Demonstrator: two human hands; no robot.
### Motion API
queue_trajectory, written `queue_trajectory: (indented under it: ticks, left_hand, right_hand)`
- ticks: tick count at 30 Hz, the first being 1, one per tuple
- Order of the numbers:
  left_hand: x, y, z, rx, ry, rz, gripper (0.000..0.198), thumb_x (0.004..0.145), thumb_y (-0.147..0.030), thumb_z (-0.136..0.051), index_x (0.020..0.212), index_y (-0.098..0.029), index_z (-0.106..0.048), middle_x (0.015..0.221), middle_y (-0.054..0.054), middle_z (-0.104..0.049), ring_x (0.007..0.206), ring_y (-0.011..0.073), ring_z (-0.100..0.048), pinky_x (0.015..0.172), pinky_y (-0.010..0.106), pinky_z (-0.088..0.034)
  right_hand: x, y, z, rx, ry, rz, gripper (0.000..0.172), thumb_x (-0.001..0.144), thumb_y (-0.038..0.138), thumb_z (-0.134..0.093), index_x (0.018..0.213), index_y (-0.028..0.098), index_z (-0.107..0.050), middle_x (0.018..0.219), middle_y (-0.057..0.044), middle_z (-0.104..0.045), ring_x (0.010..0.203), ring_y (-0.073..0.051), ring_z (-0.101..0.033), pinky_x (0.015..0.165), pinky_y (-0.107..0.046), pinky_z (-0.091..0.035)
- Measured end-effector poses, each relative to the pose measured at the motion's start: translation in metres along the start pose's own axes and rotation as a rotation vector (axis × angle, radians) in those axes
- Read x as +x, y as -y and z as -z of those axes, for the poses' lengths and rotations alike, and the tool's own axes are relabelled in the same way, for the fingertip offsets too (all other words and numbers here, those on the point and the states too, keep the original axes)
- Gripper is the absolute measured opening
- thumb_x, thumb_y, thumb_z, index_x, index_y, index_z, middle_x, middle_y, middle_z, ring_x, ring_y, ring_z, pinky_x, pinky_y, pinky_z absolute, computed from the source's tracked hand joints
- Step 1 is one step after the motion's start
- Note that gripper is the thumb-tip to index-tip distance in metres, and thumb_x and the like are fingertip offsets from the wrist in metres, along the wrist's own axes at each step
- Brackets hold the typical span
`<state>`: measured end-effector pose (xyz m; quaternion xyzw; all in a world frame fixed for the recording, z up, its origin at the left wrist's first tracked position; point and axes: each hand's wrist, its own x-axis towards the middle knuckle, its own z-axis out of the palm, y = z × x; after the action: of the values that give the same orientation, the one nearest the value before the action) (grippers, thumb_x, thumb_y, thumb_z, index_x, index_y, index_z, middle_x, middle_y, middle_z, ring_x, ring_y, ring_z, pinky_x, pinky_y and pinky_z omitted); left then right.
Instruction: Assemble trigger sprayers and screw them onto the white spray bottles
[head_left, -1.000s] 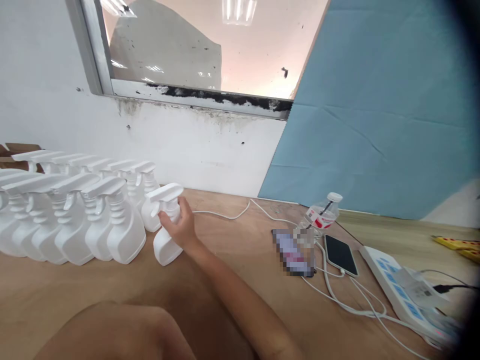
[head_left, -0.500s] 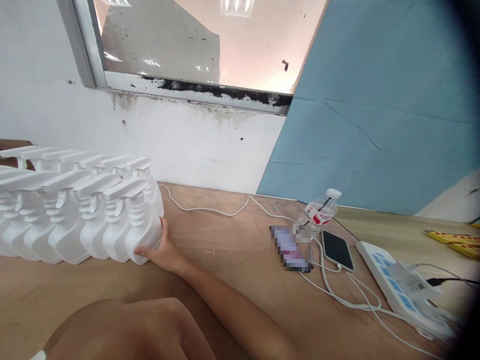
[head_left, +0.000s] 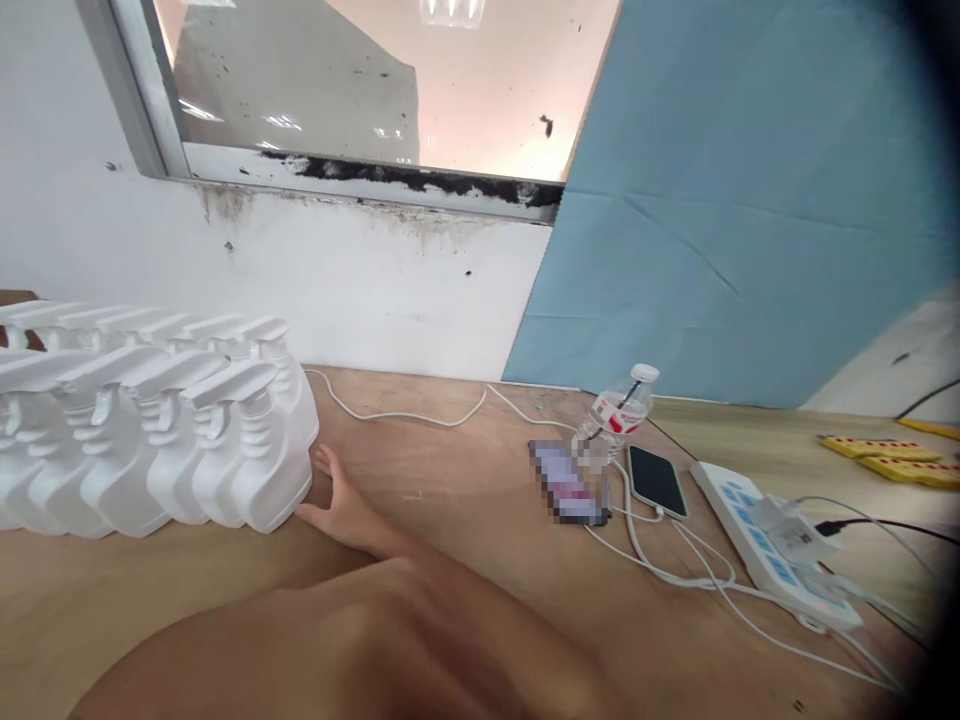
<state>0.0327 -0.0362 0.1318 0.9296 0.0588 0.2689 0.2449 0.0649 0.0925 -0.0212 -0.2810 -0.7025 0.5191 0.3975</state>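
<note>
Two rows of white trigger spray bottles (head_left: 259,470) stand upright on the wooden table at the left, their heads angled alike. Beside the end bottle of the front row is my right hand (head_left: 349,510), thumb and fingers spread. Its thumb tip comes very close to the bottle's lower side; I cannot tell whether it touches. Nothing is in its grasp. Large and blurred at the bottom edge, close to the camera, is what appears to be my left hand (head_left: 337,640); its fingers cannot be made out. It overlaps my right forearm.
On the table (head_left: 450,480) at right are a partly pixelated phone (head_left: 562,485), a clear plastic bottle (head_left: 619,410), a second phone (head_left: 658,480) on a cable and a white power strip (head_left: 772,545). White cables run across the wood. Yellow objects (head_left: 900,460) lie at far right.
My right hand has come away from the side of the end spray bottle, where it was pressed. The blurred hand at the bottom has moved right. The view has shifted slightly.
</note>
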Motion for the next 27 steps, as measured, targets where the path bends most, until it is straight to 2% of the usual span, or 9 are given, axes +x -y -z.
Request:
queue_trajectory:
  ticks: [2,4,6,8,11,15,20,27]
  left_hand:
    - [0.014,0.008,-0.010,-0.061,-0.012,0.031,0.027,0.091,-0.040,-0.051,0.082,-0.021,-0.069,0.066,0.003,-0.065,0.060,0.0129,-0.059,0.058,0.022,-0.047]
    - [0.018,0.029,-0.029,-0.097,-0.033,0.103,0.026,0.092,-0.032,-0.049,0.078,-0.016,-0.065,0.062,0.002,-0.063,0.055,0.0104,-0.055,0.055,0.021,-0.044]
    - [0.010,0.059,-0.054,-0.072,-0.057,0.203,0.028,0.089,-0.027,-0.049,0.064,-0.015,-0.055,0.054,0.000,-0.055,0.045,0.0073,-0.043,0.046,0.020,-0.034]
    - [-0.004,0.088,-0.077,0.004,-0.029,0.173,0.044,0.087,-0.028,-0.051,0.048,-0.016,-0.035,0.041,-0.004,-0.038,0.039,0.0064,-0.026,0.042,0.024,-0.023]
    - [-0.021,0.115,-0.096,0.119,-0.017,0.113,0.046,0.088,-0.029,-0.049,0.047,-0.016,-0.031,0.041,-0.004,-0.038,0.040,0.0068,-0.024,0.043,0.025,-0.022]
    - [-0.027,0.119,-0.100,0.244,-0.013,0.061,0.045,0.091,-0.030,-0.046,0.050,-0.016,-0.035,0.045,-0.003,-0.046,0.042,0.0077,-0.033,0.046,0.026,-0.027]
    - [-0.028,0.116,-0.100,0.347,0.007,-0.004,0.043,0.093,-0.029,-0.046,0.052,-0.016,-0.039,0.050,-0.001,-0.053,0.044,0.0077,-0.040,0.051,0.025,-0.030]
    - [-0.030,0.118,-0.101,0.369,0.031,-0.086,0.042,0.092,-0.029,-0.047,0.053,-0.016,-0.043,0.053,0.000,-0.057,0.047,0.0087,-0.045,0.052,0.026,-0.032]
  right_hand:
    - [-0.014,-0.002,0.015,0.034,-0.017,0.000,0.086,0.071,0.026,-0.075,0.142,0.024,-0.026,0.149,-0.014,-0.035,0.135,-0.024,-0.039,0.113,-0.045,-0.028]
    - [-0.031,-0.004,0.034,0.081,-0.037,-0.005,0.070,0.071,0.028,-0.075,0.131,0.023,-0.039,0.137,-0.013,-0.048,0.123,-0.023,-0.052,0.109,-0.045,-0.033]
    - [-0.051,-0.002,0.056,0.154,-0.053,-0.038,0.052,0.072,0.034,-0.075,0.116,0.022,-0.049,0.119,-0.010,-0.060,0.106,-0.020,-0.062,0.101,-0.042,-0.041]
    - [-0.072,0.004,0.077,0.221,-0.032,-0.090,0.035,0.079,0.038,-0.069,0.105,0.020,-0.055,0.101,-0.006,-0.066,0.089,-0.017,-0.066,0.090,-0.037,-0.046]
    - [-0.098,0.016,0.100,0.227,-0.043,-0.137,0.024,0.083,0.037,-0.064,0.095,0.017,-0.060,0.088,-0.005,-0.068,0.076,-0.014,-0.065,0.077,-0.031,-0.047]
    - [-0.111,0.022,0.110,0.209,-0.066,-0.150,0.023,0.083,0.038,-0.065,0.088,0.016,-0.062,0.080,-0.003,-0.068,0.068,-0.013,-0.061,0.072,-0.029,-0.046]
    - [-0.108,0.018,0.107,0.182,-0.038,-0.141,0.026,0.079,0.041,-0.067,0.086,0.016,-0.061,0.077,-0.002,-0.067,0.064,-0.012,-0.059,0.067,-0.027,-0.044]
    - [-0.108,0.017,0.105,0.154,-0.036,-0.115,0.024,0.079,0.038,-0.067,0.085,0.016,-0.061,0.075,-0.001,-0.066,0.061,-0.011,-0.057,0.065,-0.027,-0.043]
